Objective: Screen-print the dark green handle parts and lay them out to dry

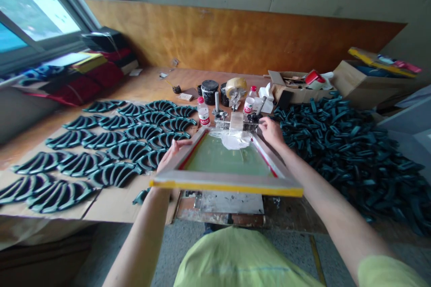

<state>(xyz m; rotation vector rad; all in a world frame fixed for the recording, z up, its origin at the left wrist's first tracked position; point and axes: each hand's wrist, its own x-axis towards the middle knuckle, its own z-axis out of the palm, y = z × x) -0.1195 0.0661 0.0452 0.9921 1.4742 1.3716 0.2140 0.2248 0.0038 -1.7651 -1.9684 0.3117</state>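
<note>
On the wooden table (148, 85), both hands grip the wood-framed green printing screen (229, 161): left hand (173, 152) and right hand (271, 131), fingers clamped on its sides. Neat dark-green curved pieces (111, 143) look done; a big heap (346, 152) waits.

Head view, down over workbench (158, 83)

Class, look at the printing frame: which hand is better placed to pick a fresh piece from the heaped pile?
Probably the right hand. It rests on the frame's right rail, beside the heaped pile. The left hand is on the opposite rail, beside the laid-out rows.
</note>
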